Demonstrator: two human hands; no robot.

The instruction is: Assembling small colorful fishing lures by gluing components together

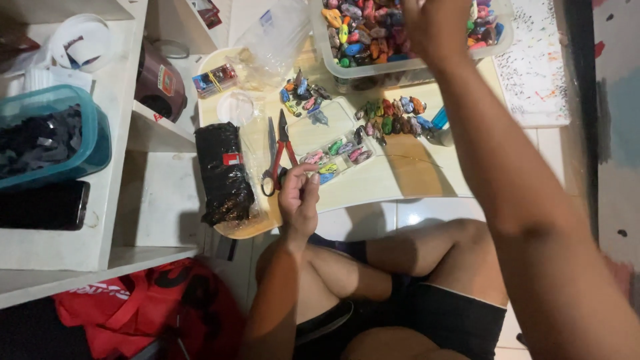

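While right hand (437, 27) reaches the bin (327, 50), left hand (298, 197) raised.

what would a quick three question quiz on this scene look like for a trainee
1. True or false: the right hand reaches into the clear bin of colourful pieces.
2. Which lies just left of the left hand? A scissors B phone C cup
3. What colour are the scissors' handles?

Key: 1 true. 2 A. 3 red.
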